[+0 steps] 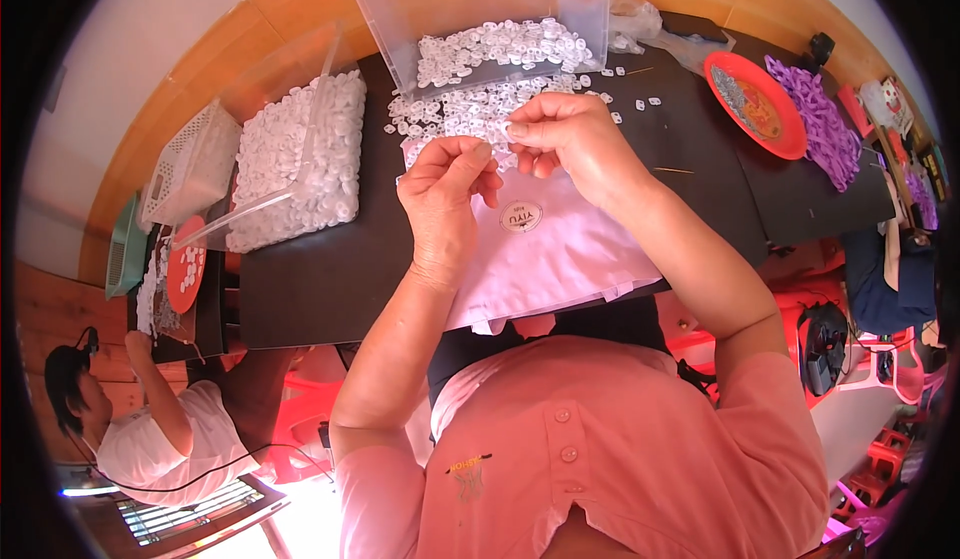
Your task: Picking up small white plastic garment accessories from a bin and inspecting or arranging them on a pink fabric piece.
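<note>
Both of my hands are raised close together over a pink-lilac cloth bag (590, 249) lying on the dark table. My right hand (575, 139) pinches a small white plastic piece (507, 129) between thumb and forefinger. Just left of it, my left hand (445, 184) is closed, thumb pressed on forefinger; whatever it holds is too small to tell. Behind my hands spreads a loose pile of small white pieces with holes (430, 111). It runs out of a clear plastic bin (480, 4) tipped on its side, with more pieces inside.
On the left stand a clear box (318, 149) heaped with white pieces, a white basket (165, 184) and a red plate (187, 294). At right are a red tray (790, 129) and a purple linked heap (820, 124). Another person (175, 434) sits at lower left.
</note>
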`<action>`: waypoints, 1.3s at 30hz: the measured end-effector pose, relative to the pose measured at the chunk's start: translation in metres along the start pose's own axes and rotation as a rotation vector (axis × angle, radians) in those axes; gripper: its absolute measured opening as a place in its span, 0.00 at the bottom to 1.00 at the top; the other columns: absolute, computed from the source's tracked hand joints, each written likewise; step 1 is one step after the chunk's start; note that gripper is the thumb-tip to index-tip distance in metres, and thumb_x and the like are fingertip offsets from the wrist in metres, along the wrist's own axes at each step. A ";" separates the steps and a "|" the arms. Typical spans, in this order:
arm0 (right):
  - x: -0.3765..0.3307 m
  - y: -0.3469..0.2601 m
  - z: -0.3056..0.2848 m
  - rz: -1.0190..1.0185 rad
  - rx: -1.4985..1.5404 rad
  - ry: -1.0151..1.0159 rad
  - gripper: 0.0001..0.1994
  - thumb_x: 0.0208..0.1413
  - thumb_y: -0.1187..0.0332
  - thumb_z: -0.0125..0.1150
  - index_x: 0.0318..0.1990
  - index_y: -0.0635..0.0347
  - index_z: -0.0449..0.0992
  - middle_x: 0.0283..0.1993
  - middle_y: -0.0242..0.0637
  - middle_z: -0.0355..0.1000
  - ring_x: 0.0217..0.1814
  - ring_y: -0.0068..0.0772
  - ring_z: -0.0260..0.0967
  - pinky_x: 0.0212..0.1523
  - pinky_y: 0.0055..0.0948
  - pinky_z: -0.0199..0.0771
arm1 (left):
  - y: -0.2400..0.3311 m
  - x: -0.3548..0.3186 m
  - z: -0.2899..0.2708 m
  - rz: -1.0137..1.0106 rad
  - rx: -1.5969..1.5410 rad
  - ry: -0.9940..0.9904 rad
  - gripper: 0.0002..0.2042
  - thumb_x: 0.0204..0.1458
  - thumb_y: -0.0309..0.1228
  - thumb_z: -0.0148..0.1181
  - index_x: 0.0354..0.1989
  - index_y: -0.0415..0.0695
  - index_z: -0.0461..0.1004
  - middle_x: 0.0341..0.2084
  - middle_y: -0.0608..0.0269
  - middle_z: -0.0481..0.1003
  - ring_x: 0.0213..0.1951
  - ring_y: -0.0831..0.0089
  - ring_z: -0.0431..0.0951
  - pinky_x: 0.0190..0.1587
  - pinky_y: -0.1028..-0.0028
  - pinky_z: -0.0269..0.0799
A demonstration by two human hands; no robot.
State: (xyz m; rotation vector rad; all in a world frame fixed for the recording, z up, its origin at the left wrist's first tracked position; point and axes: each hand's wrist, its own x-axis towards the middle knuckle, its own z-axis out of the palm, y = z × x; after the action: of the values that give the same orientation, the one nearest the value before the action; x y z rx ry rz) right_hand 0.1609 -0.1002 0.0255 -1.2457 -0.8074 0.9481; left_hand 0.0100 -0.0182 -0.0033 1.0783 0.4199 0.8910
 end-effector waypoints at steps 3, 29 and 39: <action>0.000 0.000 0.001 -0.001 0.010 -0.014 0.07 0.51 0.71 0.64 0.35 0.65 0.77 0.28 0.35 0.75 0.25 0.23 0.71 0.23 0.21 0.67 | 0.002 -0.001 0.001 0.002 0.004 0.001 0.04 0.53 0.24 0.60 0.32 0.36 0.74 0.24 0.60 0.76 0.22 0.75 0.74 0.23 0.78 0.68; -0.006 0.001 0.005 -0.056 -0.069 -0.067 0.06 0.53 0.71 0.61 0.34 0.65 0.77 0.26 0.34 0.74 0.24 0.22 0.71 0.23 0.20 0.67 | 0.002 -0.006 0.006 0.098 0.135 0.034 0.01 0.52 0.20 0.60 0.30 0.36 0.74 0.23 0.62 0.76 0.22 0.79 0.74 0.21 0.80 0.67; -0.004 -0.007 -0.003 -0.010 -0.034 -0.095 0.06 0.55 0.72 0.59 0.35 0.65 0.78 0.28 0.34 0.74 0.27 0.23 0.71 0.26 0.21 0.68 | 0.003 -0.006 0.007 0.097 0.113 -0.067 0.05 0.52 0.18 0.61 0.37 0.35 0.75 0.27 0.62 0.77 0.26 0.78 0.75 0.25 0.80 0.70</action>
State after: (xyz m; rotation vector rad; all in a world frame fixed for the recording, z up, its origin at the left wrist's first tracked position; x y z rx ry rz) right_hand 0.1634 -0.1059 0.0321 -1.2320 -0.9070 0.9950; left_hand 0.0100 -0.0261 0.0015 1.2376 0.3682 0.9220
